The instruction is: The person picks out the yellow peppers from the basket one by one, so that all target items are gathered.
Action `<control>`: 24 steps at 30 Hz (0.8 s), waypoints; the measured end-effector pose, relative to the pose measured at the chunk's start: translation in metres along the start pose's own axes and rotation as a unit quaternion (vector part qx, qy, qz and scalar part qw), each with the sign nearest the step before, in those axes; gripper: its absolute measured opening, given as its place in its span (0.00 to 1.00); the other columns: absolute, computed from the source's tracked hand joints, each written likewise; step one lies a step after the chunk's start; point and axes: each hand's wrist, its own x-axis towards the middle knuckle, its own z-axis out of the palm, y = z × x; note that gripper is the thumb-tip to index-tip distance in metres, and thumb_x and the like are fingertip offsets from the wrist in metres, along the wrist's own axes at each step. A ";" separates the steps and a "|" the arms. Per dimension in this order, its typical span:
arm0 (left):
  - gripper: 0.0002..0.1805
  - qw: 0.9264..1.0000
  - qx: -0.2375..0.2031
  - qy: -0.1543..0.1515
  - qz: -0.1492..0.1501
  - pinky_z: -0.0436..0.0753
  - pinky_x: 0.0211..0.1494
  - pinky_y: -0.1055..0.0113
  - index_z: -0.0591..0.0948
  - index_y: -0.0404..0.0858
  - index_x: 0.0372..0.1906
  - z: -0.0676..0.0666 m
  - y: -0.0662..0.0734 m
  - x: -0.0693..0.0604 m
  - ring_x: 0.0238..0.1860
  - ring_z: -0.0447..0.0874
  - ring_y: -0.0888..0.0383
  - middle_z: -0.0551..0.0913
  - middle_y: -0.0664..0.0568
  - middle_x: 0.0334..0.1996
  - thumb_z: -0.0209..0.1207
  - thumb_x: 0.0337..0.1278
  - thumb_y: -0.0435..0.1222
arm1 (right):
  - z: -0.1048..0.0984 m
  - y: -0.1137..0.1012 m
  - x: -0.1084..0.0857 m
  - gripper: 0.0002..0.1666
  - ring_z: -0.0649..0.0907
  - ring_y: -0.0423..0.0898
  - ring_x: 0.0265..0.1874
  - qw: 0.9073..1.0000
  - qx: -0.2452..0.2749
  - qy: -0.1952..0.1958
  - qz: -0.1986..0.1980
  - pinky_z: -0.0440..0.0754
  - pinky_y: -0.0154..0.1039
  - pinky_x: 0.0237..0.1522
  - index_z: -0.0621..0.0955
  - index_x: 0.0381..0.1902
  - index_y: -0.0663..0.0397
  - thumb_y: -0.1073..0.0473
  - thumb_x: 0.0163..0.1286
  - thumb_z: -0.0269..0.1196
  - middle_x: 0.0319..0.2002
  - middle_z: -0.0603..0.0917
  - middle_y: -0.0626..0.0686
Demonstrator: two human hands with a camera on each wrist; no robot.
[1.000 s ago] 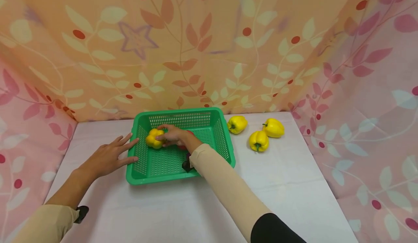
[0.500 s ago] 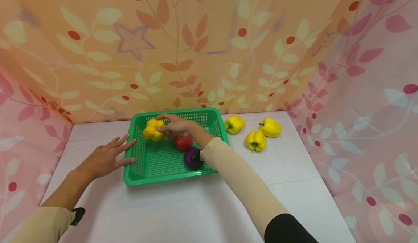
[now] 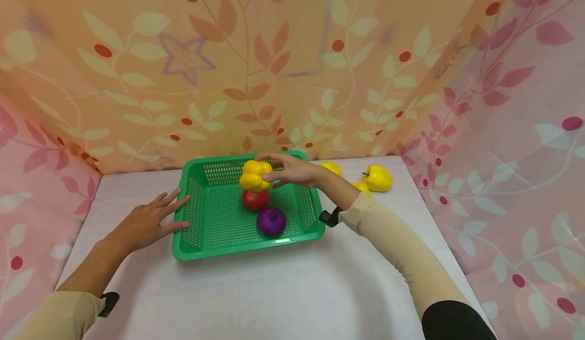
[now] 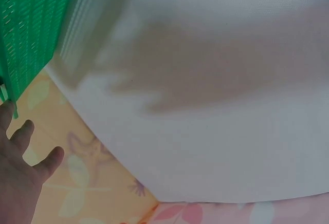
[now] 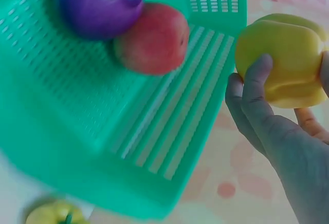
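My right hand [image 3: 294, 171] holds a yellow bell pepper [image 3: 254, 176] between thumb and fingers, raised over the back part of a green plastic basket [image 3: 247, 249]. In the right wrist view, fingers curve round the same pepper [image 5: 280, 59], beside the basket's slotted wall. My left hand [image 3: 148, 220] lies against the basket's left rim, fingers spread and fairly straight. Inside the basket are a round red fruit [image 3: 255, 201], partly behind the held pepper, and a shiny round purple vegetable [image 3: 271, 222] nearer the front.
Three more yellow bell peppers lie right of the basket: one pepper [image 3: 378, 178] in full view, another pepper [image 3: 331, 167] and a third pepper [image 3: 362, 187] partly behind my right arm. A white cloth [image 3: 256, 294] covers the table. Patterned curtains [image 3: 283, 86] surround it.
My right hand has lifted the yellow pepper from the basket's left side and carried it rightward, uncovering the red fruit and purple vegetable. The left hand has stayed at the rim.
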 end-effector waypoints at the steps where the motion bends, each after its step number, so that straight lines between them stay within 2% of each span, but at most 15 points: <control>1: 0.43 1.000 -0.001 0.000 0.001 0.63 0.61 0.26 0.62 0.44 0.77 0.000 0.000 0.000 0.72 0.54 0.28 0.56 0.37 0.76 0.55 0.64 0.62 | -0.004 0.001 -0.007 0.31 0.81 0.57 0.53 1.000 -0.005 0.006 -0.002 0.81 0.53 0.56 0.67 0.71 0.45 0.62 0.74 0.61 0.61 0.72 0.62; 4: 0.43 1.000 -0.003 0.002 0.003 0.63 0.61 0.26 0.61 0.43 0.77 0.001 -0.001 -0.001 0.72 0.54 0.28 0.55 0.37 0.77 0.55 0.64 0.62 | -0.017 0.004 -0.026 0.31 0.80 0.57 0.52 1.000 -0.010 0.023 -0.006 0.81 0.52 0.55 0.66 0.72 0.45 0.62 0.74 0.61 0.62 0.71 0.61; 11: 0.44 1.000 -0.001 0.002 0.004 0.63 0.61 0.26 0.61 0.44 0.77 0.004 -0.003 -0.001 0.72 0.54 0.27 0.56 0.37 0.76 0.55 0.64 0.62 | -0.047 0.019 -0.065 0.33 0.78 0.59 0.56 0.998 -0.007 0.062 -0.001 0.74 0.62 0.62 0.62 0.74 0.44 0.61 0.76 0.59 0.65 0.68 0.61; 18: 0.43 1.000 0.001 0.005 0.009 0.64 0.60 0.26 0.61 0.44 0.77 0.002 -0.004 -0.002 0.71 0.55 0.27 0.56 0.37 0.76 0.56 0.64 0.61 | -0.064 0.041 -0.092 0.33 0.77 0.60 0.58 0.994 -0.012 0.107 0.015 0.81 0.52 0.56 0.65 0.74 0.41 0.59 0.74 0.61 0.64 0.70 0.60; 24: 0.43 1.000 -0.001 0.005 0.013 0.65 0.60 0.26 0.61 0.44 0.77 0.002 -0.003 -0.001 0.71 0.55 0.27 0.57 0.36 0.76 0.56 0.64 0.61 | -0.075 0.060 -0.108 0.34 0.73 0.58 0.61 0.991 -0.035 0.126 0.006 0.78 0.56 0.59 0.64 0.75 0.41 0.58 0.75 0.60 0.66 0.69 0.57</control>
